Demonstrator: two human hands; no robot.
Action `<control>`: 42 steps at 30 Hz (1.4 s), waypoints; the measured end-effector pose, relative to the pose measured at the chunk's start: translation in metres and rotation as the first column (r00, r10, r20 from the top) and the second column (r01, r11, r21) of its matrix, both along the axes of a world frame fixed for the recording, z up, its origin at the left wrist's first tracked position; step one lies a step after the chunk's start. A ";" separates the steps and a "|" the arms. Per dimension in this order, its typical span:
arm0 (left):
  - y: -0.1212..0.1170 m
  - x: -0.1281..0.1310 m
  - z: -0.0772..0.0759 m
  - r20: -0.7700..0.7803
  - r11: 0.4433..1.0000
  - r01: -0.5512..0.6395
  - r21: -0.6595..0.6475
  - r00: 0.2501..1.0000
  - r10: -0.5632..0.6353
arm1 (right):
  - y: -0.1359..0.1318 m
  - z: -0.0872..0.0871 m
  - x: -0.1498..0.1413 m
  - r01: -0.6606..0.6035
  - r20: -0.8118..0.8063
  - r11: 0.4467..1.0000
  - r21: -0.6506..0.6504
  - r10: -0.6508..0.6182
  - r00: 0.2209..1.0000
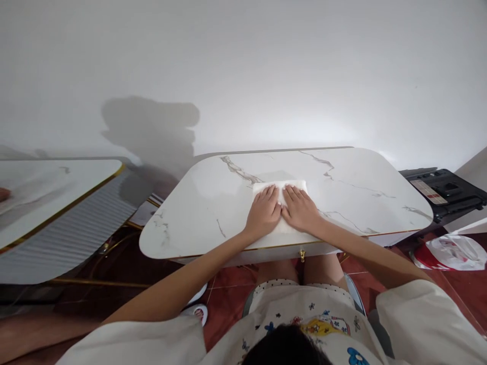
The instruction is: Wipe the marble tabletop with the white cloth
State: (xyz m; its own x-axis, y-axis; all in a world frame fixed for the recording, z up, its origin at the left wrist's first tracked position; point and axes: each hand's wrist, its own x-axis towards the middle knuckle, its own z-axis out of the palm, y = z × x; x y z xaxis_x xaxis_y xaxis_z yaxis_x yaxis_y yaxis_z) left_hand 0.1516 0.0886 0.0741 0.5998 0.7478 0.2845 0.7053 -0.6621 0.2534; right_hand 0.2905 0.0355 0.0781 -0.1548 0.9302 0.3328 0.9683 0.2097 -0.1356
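A folded white cloth (280, 194), or a pad of tissue, lies on a white marble-patterned table (201, 203) with a thin gold edge. My left hand (264, 210) rests flat on the left part of it, fingers together and stretched forward. Beside it, my right hand (300, 209) lies flat on the right part, its thumb close to the left thumb. Both palms face down, and the cloth's far edge shows past my fingertips. What is under the palms is hidden.
At left stands a second marble-patterned table (57, 190) with a ribbed side; another person's fingers (4, 194) show on it. A small gold knob (302, 255) sits on my table's front. At right are a black case (451, 190) and a white-and-red plastic bag (452, 252). A wall (243, 76) stands behind.
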 end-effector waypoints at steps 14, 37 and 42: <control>-0.016 0.084 0.005 0.109 0.982 0.033 -0.185 0.994 -0.013 | -0.017 0.003 0.088 0.039 0.089 0.994 -0.097 -0.030 0.996; 0.193 0.156 0.004 0.061 0.990 -0.133 0.047 0.990 0.131 | 0.215 0.003 0.139 0.095 0.057 0.989 -0.109 -0.090 0.994; 0.209 0.180 0.004 0.009 0.993 -0.093 0.066 0.996 0.092 | 0.227 -0.002 0.161 0.138 0.077 0.986 -0.088 -0.132 0.988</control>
State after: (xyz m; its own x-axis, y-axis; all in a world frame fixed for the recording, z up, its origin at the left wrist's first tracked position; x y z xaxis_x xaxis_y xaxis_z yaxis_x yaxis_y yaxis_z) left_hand 0.3313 0.2975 0.0783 0.5273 0.7793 0.3385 0.7630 -0.6096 0.2149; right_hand 0.4514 0.2621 0.0765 -0.0459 0.9706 0.2363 0.9947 0.0661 -0.0783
